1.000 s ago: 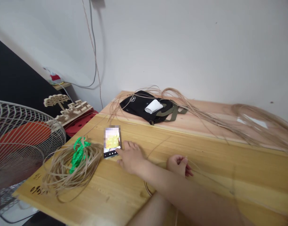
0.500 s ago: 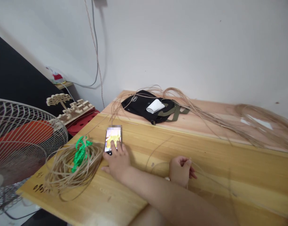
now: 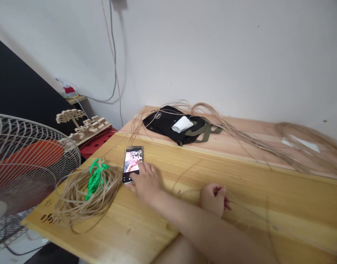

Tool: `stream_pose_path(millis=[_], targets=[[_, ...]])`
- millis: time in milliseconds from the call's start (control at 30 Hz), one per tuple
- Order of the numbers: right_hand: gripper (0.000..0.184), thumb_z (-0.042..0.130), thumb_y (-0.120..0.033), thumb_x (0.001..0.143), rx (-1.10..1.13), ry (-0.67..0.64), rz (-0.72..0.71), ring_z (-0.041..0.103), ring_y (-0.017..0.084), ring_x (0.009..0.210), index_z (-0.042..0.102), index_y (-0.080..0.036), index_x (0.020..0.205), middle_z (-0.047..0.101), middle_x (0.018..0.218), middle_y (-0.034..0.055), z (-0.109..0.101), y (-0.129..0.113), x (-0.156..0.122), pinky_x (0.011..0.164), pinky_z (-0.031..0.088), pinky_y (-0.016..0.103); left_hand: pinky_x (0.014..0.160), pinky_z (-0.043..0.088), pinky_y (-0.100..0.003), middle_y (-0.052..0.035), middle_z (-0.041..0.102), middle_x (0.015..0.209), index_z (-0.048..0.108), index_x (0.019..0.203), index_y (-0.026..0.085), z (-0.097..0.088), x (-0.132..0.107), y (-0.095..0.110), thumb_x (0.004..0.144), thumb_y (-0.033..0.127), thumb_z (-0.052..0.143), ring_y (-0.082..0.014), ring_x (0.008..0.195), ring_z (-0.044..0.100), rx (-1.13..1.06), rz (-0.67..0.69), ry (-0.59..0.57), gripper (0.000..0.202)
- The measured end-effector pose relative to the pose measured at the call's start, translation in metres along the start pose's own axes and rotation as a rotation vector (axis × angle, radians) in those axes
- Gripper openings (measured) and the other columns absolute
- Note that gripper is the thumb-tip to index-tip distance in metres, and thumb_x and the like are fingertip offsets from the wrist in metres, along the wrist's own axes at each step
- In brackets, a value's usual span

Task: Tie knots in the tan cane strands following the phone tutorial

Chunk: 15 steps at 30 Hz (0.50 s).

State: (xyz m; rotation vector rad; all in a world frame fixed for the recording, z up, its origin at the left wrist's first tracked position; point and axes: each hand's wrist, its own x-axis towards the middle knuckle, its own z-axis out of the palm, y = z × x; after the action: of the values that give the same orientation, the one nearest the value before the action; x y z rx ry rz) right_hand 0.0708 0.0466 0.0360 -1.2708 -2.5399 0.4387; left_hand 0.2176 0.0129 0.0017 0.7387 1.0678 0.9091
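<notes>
My arms cross, with the right forearm lying over the left. At the phone (image 3: 133,161) on the wooden table, my right hand (image 3: 146,181) is open and palm down, its fingertips at the lower right of the lit screen. The screen shows a pinkish picture. Farther right, my left hand (image 3: 213,200) is closed in a pinch on a thin, light-brown rattan-like strand (image 3: 248,209) that trails off to the right. Left of the phone lies a coil of the same strands (image 3: 74,200), tied with a green ribbon (image 3: 95,179).
A black bag (image 3: 160,121) with a white paper cup (image 3: 182,124) on top lies against the wall. More loose strands (image 3: 240,134) run along the table's back. A fan (image 3: 28,161) stands by the left edge, near a wooden model (image 3: 88,130) on a red stool (image 3: 98,143).
My right hand has drawn back slightly to the right and down across the phone. The screen has switched from a yellow picture to a pinkish one. My left hand keeps its pinch.
</notes>
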Motion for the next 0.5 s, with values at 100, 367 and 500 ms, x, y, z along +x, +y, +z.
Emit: stream_pose_path(millis=[100,367,500], targets=[[0.033,0.042,-0.045,0.081,0.011,-0.014,-0.027,0.025,0.027,0.119,0.058,-0.022,0.098,0.028,0.134,0.0101,0.0017,-0.0015,-0.0002,0.094,0.022,0.042,0.033,0.030,-0.015,0.0049,0.048,0.046,0.052,0.071,0.012,-0.0007,-0.0008,0.0031,0.076,0.014,0.045,-0.0050,0.032,0.045,-0.002,-0.003,-0.002,0.009],[0.034,0.042,-0.047,0.080,0.003,-0.018,-0.032,0.030,0.027,0.117,0.056,-0.025,0.102,0.030,0.133,0.0107,0.0040,-0.0006,-0.0008,0.092,0.024,0.042,0.033,0.028,-0.016,0.0046,0.049,0.046,0.053,0.072,0.012,-0.0001,-0.0019,0.0065,0.076,0.015,0.045,-0.0054,0.032,0.046,0.003,-0.017,0.001,0.009],[0.033,0.042,-0.046,0.080,0.008,-0.004,-0.036,0.030,0.028,0.116,0.058,-0.022,0.099,0.032,0.132,0.0122,0.0043,-0.0010,-0.0004,0.091,0.025,0.043,0.033,0.029,-0.016,0.0048,0.049,0.046,0.053,0.071,0.012,0.0002,-0.0014,0.0050,0.076,0.019,0.048,-0.0054,0.032,0.046,0.004,-0.019,0.002,0.009]])
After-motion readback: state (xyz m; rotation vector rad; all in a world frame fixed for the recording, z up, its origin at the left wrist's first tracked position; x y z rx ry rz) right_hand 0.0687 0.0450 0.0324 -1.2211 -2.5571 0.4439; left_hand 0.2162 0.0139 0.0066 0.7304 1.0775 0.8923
